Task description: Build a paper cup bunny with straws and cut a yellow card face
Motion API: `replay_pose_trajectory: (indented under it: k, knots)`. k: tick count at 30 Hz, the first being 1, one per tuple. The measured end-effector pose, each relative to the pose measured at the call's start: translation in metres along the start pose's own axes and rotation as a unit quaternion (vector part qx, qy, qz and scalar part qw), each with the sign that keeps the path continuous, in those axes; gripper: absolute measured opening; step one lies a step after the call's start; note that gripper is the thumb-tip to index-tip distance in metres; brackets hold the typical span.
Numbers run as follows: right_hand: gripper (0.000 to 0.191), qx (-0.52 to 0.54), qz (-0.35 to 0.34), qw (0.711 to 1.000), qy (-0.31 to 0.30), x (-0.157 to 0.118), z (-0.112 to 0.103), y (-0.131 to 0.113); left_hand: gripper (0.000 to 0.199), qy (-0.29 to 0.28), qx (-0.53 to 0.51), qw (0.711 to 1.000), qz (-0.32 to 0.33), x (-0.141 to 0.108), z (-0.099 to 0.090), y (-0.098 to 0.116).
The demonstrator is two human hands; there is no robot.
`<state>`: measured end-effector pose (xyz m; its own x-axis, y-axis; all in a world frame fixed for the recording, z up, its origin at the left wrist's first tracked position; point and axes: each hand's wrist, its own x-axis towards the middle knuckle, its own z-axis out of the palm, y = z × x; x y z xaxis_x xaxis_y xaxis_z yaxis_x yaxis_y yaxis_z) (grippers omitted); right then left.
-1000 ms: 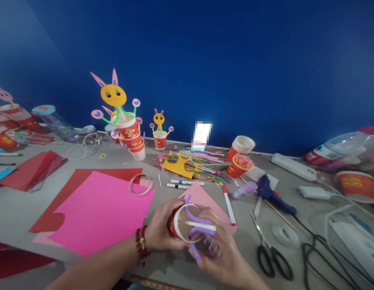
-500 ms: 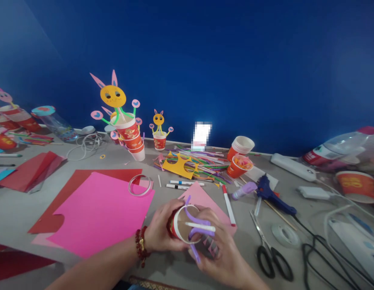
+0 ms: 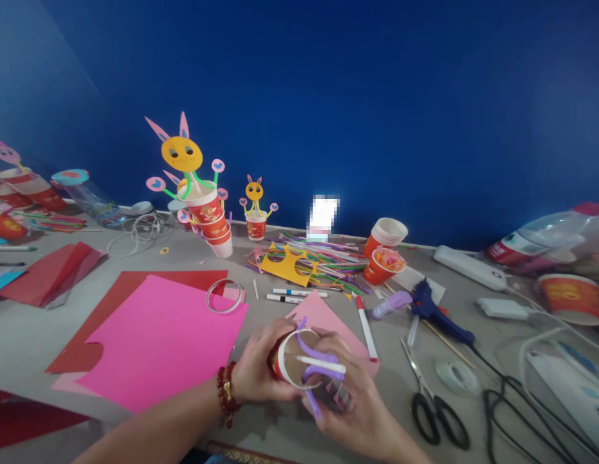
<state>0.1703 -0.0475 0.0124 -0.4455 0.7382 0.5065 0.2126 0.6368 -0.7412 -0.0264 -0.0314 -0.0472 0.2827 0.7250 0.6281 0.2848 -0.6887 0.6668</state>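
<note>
A red and white paper cup (image 3: 295, 367) is tilted with its open rim towards me, low in the middle of the view. My left hand (image 3: 261, 364) is wrapped round its left side. Purple fuzzy stems (image 3: 323, 370) and a white stick (image 3: 323, 363) stand out of the cup. My right hand (image 3: 354, 399) is closed at the cup's right side, round a dark, partly see-through piece (image 3: 336, 393) that I cannot make out. Pink paper (image 3: 323, 316) lies just beyond the hands.
Scissors (image 3: 437, 412), clear tape (image 3: 457, 376) and a blue glue gun (image 3: 439, 314) with its black cable lie right. Bright pink paper (image 3: 168, 341) lies left. Stacked cups with a rabbit figure (image 3: 182, 153) stand behind, near fuzzy stems (image 3: 338, 258).
</note>
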Motion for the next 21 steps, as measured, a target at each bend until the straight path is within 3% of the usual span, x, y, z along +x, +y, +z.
replay_pose_trajectory:
  k: [21]
  knots:
    - [0.034, -0.001, -0.003, 1.000, 0.006, 0.0001, -0.0004, 0.0002, 0.079, 0.009, -0.013, 1.000, 0.010, 0.0036, -0.0014, 0.0026]
